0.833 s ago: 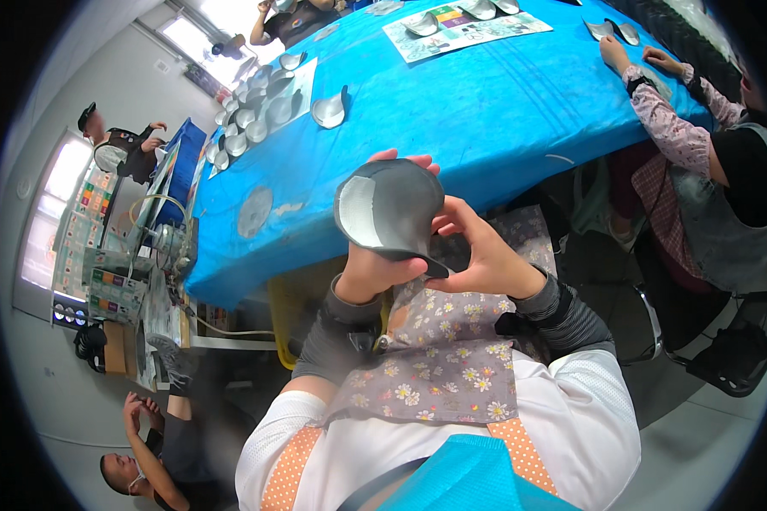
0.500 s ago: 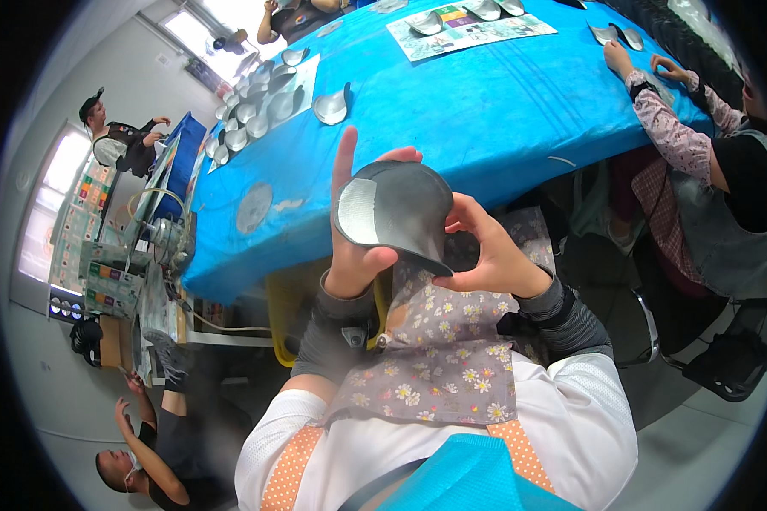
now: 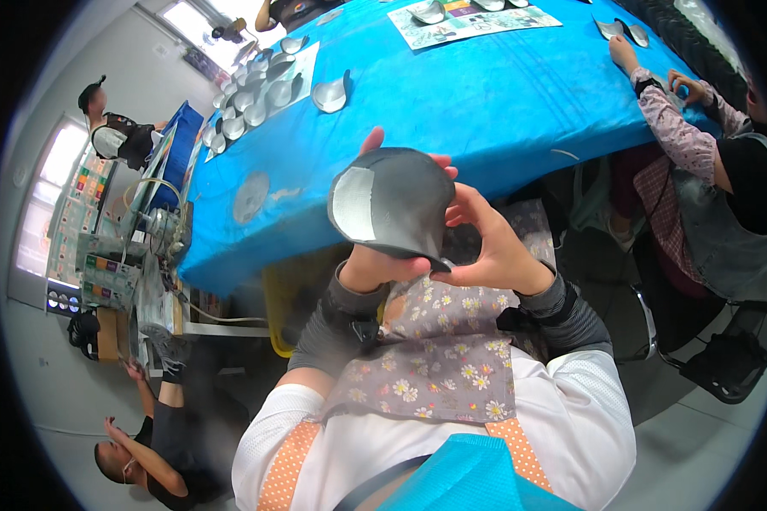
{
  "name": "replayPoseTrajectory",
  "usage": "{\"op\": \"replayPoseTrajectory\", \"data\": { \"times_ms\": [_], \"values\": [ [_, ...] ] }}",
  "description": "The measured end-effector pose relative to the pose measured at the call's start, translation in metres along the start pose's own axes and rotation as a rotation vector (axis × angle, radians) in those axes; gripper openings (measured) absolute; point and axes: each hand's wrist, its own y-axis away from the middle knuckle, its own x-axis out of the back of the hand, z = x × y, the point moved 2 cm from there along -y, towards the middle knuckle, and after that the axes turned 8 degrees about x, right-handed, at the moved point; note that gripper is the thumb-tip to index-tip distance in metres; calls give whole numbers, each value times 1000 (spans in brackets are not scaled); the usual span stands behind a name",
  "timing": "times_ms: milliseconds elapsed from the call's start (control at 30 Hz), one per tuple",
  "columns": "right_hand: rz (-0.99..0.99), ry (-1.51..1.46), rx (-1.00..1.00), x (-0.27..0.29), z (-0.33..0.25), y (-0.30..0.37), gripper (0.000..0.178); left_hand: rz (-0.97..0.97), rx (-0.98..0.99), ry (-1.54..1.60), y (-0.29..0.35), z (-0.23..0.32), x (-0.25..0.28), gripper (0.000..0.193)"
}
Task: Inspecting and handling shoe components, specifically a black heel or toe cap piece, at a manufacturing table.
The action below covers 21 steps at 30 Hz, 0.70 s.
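Note:
Just in front of my body, past the near edge of the blue-covered table (image 3: pixel 452 111), I hold up a dark grey, curved, cup-shaped pad (image 3: pixel 409 196) with a pale patch (image 3: pixel 354 203) on its left side. My left hand (image 3: pixel 373 268) is closed around it from the left and below, the thumb along its lower edge and the other fingers mostly hidden behind. My right hand (image 3: pixel 501 254) grips the right edge, its thumb by the pointed lower corner. A similar single pad (image 3: pixel 330 94) lies on the table beyond.
Several grey cup-shaped pads (image 3: pixel 251 98) cluster on a sheet at the table's far left. Others lie on a printed sheet (image 3: pixel 486 27) at the back. Another person's sleeved arm (image 3: pixel 677 128) rests at the right. A yellow crate (image 3: pixel 277 311) stands under the table edge.
The pad has turned slightly and shifted a little left and up. My left thumb has slid right along its lower edge, and the raised left forefinger has dropped mostly behind it.

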Motion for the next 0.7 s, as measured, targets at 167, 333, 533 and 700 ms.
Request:
{"op": "replayPoseTrajectory", "data": {
  "times_ms": [167, 333, 533, 700],
  "values": [
    [63, 26, -16, 6, 4, 0, 88, 94, -55, 75, -2, -12, 6, 131],
    [180, 151, -8, 17, 10, -2, 89, 205, 7, 15, 4, -5, 30, 123],
    [157, 15, -139, 10, 14, -4, 93, 228, 178, 90, 20, -18, 53, 113],
    [218, -417, -195, 20, 24, -3, 90, 135, 319, -70, 26, -18, 55, 113]
  ]
}}
